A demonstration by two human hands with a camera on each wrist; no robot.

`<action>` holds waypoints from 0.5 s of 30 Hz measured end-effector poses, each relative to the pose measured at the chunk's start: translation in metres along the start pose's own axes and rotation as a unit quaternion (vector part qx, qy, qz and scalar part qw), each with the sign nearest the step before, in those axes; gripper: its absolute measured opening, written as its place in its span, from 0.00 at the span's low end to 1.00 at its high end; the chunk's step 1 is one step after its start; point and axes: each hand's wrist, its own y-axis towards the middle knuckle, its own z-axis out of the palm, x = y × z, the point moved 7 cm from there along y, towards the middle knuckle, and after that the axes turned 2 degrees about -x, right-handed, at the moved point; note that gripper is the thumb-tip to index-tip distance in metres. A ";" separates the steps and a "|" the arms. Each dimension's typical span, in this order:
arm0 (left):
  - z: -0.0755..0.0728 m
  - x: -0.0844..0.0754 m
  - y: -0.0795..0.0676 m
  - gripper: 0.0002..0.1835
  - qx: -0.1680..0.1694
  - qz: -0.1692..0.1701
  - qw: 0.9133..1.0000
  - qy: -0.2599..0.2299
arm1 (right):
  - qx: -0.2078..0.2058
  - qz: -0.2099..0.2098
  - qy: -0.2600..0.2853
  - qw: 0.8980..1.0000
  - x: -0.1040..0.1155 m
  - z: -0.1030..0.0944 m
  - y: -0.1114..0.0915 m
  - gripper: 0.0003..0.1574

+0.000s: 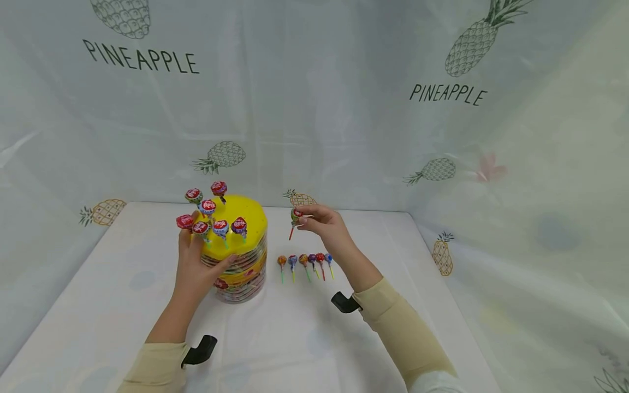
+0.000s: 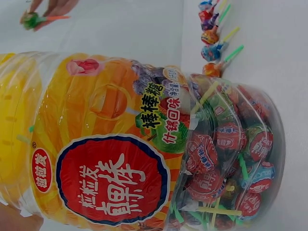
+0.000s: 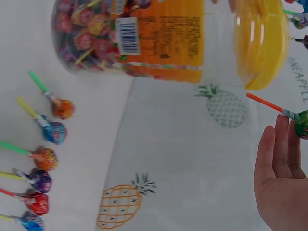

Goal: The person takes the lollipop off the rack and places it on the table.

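Note:
A clear plastic lollipop jar (image 1: 242, 284) with a yellow lid (image 1: 248, 210) stands upright on the left of the table. My left hand (image 1: 194, 273) grips its side near the top, thumb across the front. Several wrapped lollipops (image 1: 221, 226) stand up from the lid, sticks down. To the right of the jar, my right hand (image 1: 326, 224) pinches a green-wrapped lollipop (image 1: 295, 216) by its head, the orange-red stick hanging downward. In the right wrist view this lollipop (image 3: 302, 124) is cut off by the frame edge. Many more lollipops (image 2: 204, 154) show through the jar wall.
Several lollipops (image 1: 304, 260) lie in a row on the white table (image 1: 275, 338), right of the jar, sticks toward me. A pineapple-printed sheet (image 1: 314, 109) hangs behind the table. Black wrist mounts (image 1: 200, 351) show at both sleeves.

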 end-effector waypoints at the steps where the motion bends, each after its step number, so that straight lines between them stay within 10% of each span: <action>1: 0.000 0.000 0.000 0.49 0.000 -0.001 1.000 0.000 | -0.001 0.004 -0.002 1.000 -0.004 -0.001 -0.001 0.16; 15: -0.001 -0.001 0.000 0.48 0.000 -0.007 1.000 -0.003 | -0.064 0.059 -0.023 0.996 -0.063 -0.042 -0.012 0.16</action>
